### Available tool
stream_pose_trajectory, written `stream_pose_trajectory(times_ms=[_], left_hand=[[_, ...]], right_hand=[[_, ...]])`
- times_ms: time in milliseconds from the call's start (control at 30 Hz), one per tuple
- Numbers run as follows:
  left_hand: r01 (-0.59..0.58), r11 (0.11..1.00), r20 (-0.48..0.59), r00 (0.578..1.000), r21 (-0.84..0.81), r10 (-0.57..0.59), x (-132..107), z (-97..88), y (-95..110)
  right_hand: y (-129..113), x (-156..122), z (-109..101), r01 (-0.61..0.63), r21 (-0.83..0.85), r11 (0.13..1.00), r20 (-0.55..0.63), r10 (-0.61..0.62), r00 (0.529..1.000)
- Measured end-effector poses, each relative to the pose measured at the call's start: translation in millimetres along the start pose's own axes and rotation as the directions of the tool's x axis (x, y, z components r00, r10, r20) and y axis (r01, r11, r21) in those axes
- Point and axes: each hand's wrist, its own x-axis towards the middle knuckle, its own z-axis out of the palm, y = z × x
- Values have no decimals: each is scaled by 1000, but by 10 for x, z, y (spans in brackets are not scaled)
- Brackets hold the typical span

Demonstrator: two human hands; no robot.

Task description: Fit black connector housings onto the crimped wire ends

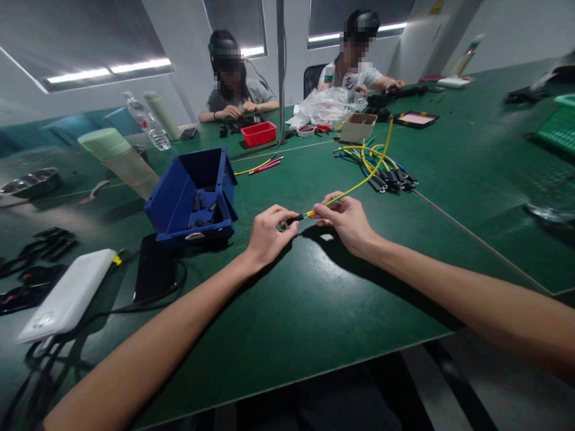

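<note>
My left hand (271, 232) pinches a short black sleeve (294, 219) between thumb and fingertips. Facing it, my right hand (344, 220) grips a yellow-green wire (359, 186) close to its end. The wire's metal tip meets the sleeve between the two hands; how far in it reaches I cannot tell. From my right hand the wire curves up and away. A blue bin (191, 197) with several black sleeves inside stands left of my left hand. Beyond my right hand lies a bundle of wires (381, 161) with black sleeves and ring terminals on their ends.
Two wires, one red (266, 166), lie past the blue bin. A red tray (259, 134), a metal pole (281, 72) and a cardboard box (357, 127) stand farther back. At left are a phone (155, 269) and a white power bank (69, 293). Two people sit across the table.
</note>
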Motion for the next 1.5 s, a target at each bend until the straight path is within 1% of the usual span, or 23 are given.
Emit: stream_pose_trajectory(times_ms=[233,533,767,1067,1500], left_hand=[[-22,1000,9,1000,0,22,-9,5,4],[-38,999,-8,999,-7,38,-18,3,12],[-51,999,7,999,5,51,-22,-1,16],[-95,995,-23,995,5,95,-27,14,9],[-138,990,-45,989,8,139,-31,17,14]], right_hand=[[-27,-36,25,-15,0,1000,13,15,1000],[-38,-50,37,-13,6,1000,15,13,1000],[-35,-54,41,-17,-11,1000,22,18,1000],[-43,-60,41,-32,-26,999,29,33,999],[-15,-51,26,2,-65,998,43,0,999]])
